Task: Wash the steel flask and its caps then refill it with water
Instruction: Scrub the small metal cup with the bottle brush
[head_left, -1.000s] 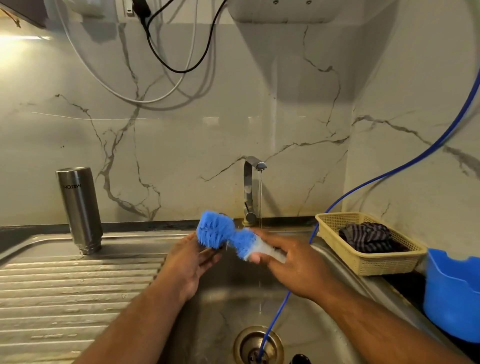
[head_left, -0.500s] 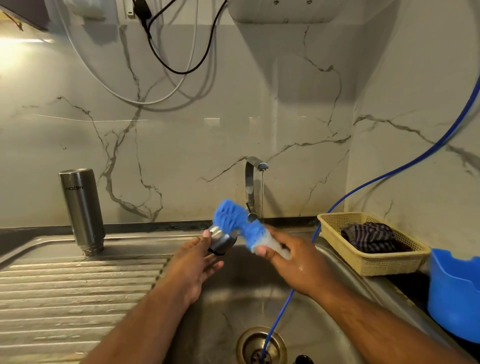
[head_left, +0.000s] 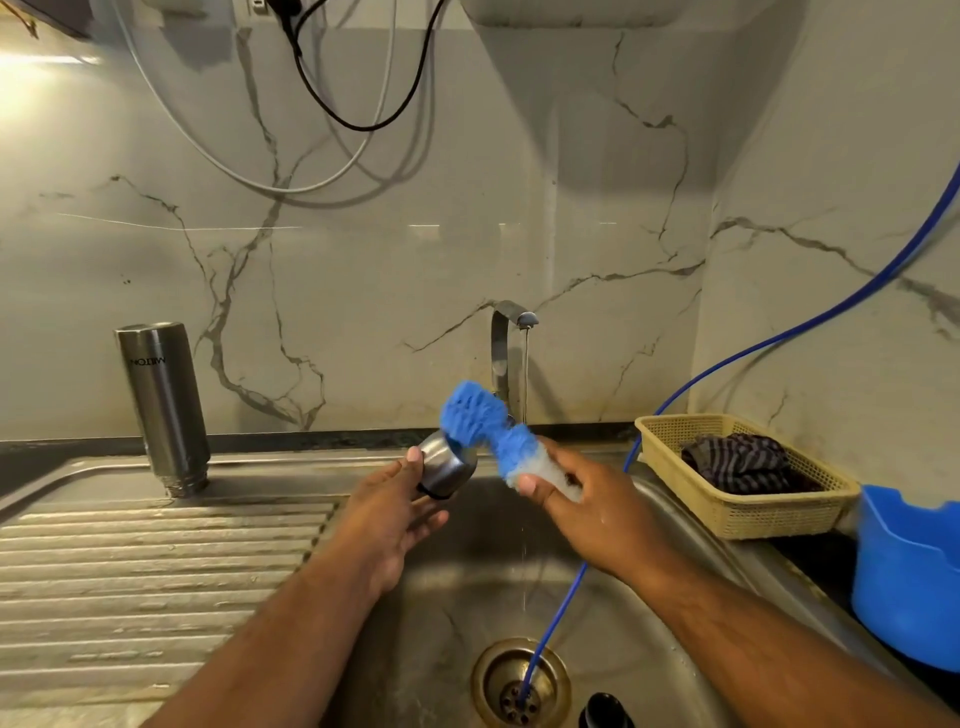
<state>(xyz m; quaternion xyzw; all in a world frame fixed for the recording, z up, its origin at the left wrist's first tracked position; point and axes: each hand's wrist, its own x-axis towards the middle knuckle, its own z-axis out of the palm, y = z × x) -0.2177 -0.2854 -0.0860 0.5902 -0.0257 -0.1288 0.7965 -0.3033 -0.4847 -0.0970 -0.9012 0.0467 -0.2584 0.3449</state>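
With the left hand (head_left: 395, 514), held a small round steel cap (head_left: 448, 467) over the basin of the stainless steel sink (head_left: 649, 649), thumb on its near rim and fingers beneath. With the right hand (head_left: 597, 514), gripped the pale handle of a blue-bristled bottle brush (head_left: 478, 421), bristle head against the top of the cap; could not tell whether it reached inside.

Found the tall cylindrical steel flask (head_left: 163, 410) standing mouth down on the ribbed drainboard, well left of both hands. Saw a thin stream falling from the curved steel tap (head_left: 506, 353) behind the brush. Traced a thin blue hose (head_left: 779, 338) down into the drain (head_left: 521, 680). Noted a woven yellow plastic basket (head_left: 753, 514) on the tabletop at right, holding a dark striped cloth (head_left: 737, 462), and beside it a blue plastic tub (head_left: 909, 571), contents out of sight.
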